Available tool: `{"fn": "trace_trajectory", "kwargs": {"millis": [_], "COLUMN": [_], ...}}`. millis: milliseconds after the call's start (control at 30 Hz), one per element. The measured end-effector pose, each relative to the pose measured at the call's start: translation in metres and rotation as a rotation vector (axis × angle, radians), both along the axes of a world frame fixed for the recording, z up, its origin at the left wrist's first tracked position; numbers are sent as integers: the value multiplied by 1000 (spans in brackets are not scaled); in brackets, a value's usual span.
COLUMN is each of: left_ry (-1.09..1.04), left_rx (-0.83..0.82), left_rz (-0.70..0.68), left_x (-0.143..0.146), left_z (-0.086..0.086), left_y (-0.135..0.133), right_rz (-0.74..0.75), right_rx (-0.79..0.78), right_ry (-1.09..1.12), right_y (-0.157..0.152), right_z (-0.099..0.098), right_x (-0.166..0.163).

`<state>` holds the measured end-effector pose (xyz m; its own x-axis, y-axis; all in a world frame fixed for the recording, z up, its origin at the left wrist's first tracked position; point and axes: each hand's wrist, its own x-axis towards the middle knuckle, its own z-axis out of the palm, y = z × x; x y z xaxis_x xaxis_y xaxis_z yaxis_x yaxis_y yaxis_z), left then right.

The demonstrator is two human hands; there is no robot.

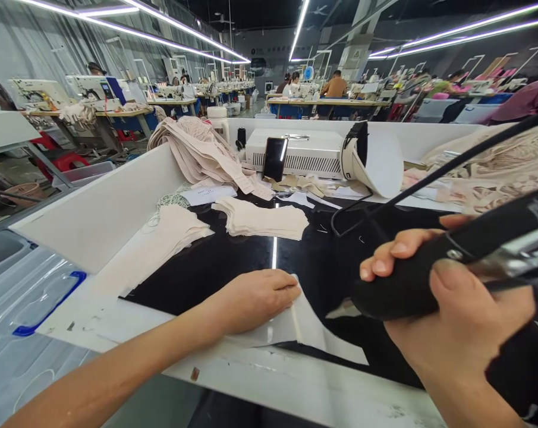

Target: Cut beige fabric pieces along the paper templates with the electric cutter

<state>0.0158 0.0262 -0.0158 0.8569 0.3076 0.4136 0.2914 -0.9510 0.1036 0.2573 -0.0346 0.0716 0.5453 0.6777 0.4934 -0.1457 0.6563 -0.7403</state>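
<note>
My left hand (260, 300) rests at the front of the black board, fingers closed together at the upper end of a thin white fabric piece (326, 342). A narrow cream strip (298, 321) runs down that piece from under the fingertips. My right hand (451, 321) is wrapped around a black corded hand tool (402, 285) with a pointed metal tip, held to the right of the fabric. Its tip is apart from the piece. Beyond my left hand lie a stack of cream fabric pieces (264, 219) and a second, fanned stack (175, 229).
A white box with vents (295, 148) stands at the back, with a phone (275, 159) leaning on it. Bundled beige fabric (201, 148) spills over the left wall. The tool's black cable (451, 169) crosses on the right. Several people sit at sewing machines beyond.
</note>
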Motion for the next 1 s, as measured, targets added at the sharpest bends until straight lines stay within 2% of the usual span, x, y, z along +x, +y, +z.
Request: {"fn": "trace_trajectory", "kwargs": {"millis": [167,333,600,1000], "left_ry": [-39,-34,-63,-40], "left_rx": [-6,-40,-35,-39], "left_rz": [-15,-11,-13,-16], "left_x": [2,5,6,1], "left_z": [3,4,0,-2], "left_y": [-2,-3,-4,-2], "right_rz": [-21,-9,17,-13], "right_rx": [68,88,104,101], "right_ry": [-37,-76,-86,-64], "right_y": [37,54,53,46], "right_z": [0,-7,-13,-7], "right_x": [-13,-21,-23,-22]}}
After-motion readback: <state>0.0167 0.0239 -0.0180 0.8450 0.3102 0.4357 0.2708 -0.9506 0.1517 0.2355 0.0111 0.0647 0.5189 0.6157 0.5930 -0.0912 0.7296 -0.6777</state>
